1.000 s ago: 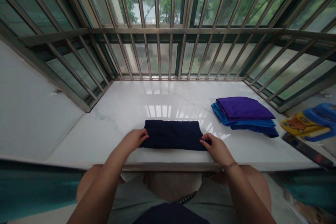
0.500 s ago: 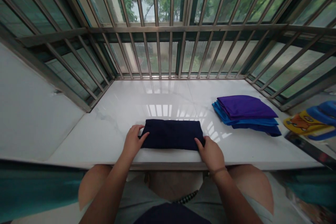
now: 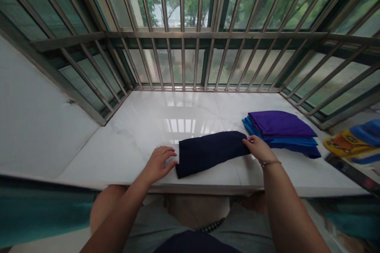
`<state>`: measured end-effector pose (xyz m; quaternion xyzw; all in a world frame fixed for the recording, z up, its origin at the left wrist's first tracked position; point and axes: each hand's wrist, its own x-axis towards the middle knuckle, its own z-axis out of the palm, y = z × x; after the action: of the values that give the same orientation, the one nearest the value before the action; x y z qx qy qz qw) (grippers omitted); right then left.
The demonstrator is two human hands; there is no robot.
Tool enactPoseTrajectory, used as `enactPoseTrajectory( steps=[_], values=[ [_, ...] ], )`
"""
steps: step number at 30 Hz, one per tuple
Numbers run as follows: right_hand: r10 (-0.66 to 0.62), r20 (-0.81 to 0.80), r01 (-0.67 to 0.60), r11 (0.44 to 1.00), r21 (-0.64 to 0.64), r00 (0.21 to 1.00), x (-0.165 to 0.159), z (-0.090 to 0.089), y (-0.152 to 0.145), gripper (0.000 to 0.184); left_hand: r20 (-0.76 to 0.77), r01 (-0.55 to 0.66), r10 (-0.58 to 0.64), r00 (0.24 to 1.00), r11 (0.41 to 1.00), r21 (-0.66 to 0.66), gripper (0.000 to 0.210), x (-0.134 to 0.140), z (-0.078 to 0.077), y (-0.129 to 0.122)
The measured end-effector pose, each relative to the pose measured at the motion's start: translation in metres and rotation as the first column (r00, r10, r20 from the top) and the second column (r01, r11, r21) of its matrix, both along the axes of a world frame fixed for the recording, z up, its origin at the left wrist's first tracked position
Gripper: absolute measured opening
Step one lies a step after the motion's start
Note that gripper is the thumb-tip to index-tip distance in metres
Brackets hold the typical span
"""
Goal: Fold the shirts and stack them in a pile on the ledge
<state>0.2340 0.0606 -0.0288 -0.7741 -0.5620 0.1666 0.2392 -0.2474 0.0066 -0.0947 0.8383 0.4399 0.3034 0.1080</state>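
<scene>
A dark navy cloth, folded into a long strip, lies slanted near the front of the white sill, its right end higher and farther back. My right hand pinches that right end between thumb and fingers. At the left end, my left hand is open, its fingers apart and the tips close to the cloth's edge; whether they touch it I cannot tell. To the right sits a stack of folded cloths, with a purple cloth on top and blue cloths beneath.
The glossy white sill runs back to metal window bars. A white wall bounds it on the left. At the far right is a yellow and blue item with a cartoon face, above a dark flat object.
The navy cloth has shifted right and tilted, its right end drawn toward the stack by my right hand. My left hand has moved slightly right and loosened from the cloth.
</scene>
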Motion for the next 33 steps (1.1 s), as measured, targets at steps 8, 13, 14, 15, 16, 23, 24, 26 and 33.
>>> enactPoseTrajectory(
  steps=[8,13,14,15,16,23,24,26,33],
  values=[
    [0.166,0.366,-0.208,0.975,0.079,0.916,-0.131,0.055,-0.014,0.01,-0.111,0.024,-0.026,0.993,1.0,-0.017,0.033,0.006,0.006,-0.003],
    [0.569,0.432,-0.642,0.766,0.03,0.699,-0.233,0.027,-0.066,0.012,-0.2,0.09,-0.097,0.975,0.995,-0.046,0.047,0.009,0.007,-0.006],
    [0.618,0.431,-0.69,0.724,0.015,0.657,-0.247,0.017,-0.075,0.013,-0.215,0.1,-0.11,0.97,0.993,-0.055,0.048,0.009,0.006,-0.005],
    [0.653,0.427,-0.722,0.692,-0.001,0.625,-0.257,0.006,-0.082,0.013,-0.225,0.107,-0.119,0.967,0.992,-0.065,0.049,0.01,0.004,-0.004],
    [0.675,0.424,-0.741,0.672,-0.014,0.604,-0.266,-0.003,-0.088,0.012,-0.23,0.111,-0.126,0.965,0.991,-0.076,0.05,0.011,0.003,-0.003],
    [0.685,0.393,-0.775,0.618,0.131,0.613,-0.266,-0.029,-0.1,0.013,-0.231,0.088,-0.11,0.967,0.991,-0.105,0.048,0.012,-0.002,0.0],
    [0.704,0.379,-0.795,0.577,0.188,0.601,-0.259,-0.029,-0.102,0.02,-0.221,0.077,-0.097,0.97,0.992,-0.1,0.046,0.012,-0.003,0.0],
    [0.737,0.361,-0.82,0.492,0.293,0.572,-0.243,-0.029,-0.108,0.031,-0.191,0.052,-0.068,0.979,0.995,-0.088,0.04,0.013,-0.005,0.001],
    [0.627,0.338,-0.712,0.636,0.298,0.702,-0.172,-0.037,-0.103,0.073,-0.05,-0.024,0.025,0.998,1.0,0.01,0.033,0.01,0.0,-0.006]
  ],
)
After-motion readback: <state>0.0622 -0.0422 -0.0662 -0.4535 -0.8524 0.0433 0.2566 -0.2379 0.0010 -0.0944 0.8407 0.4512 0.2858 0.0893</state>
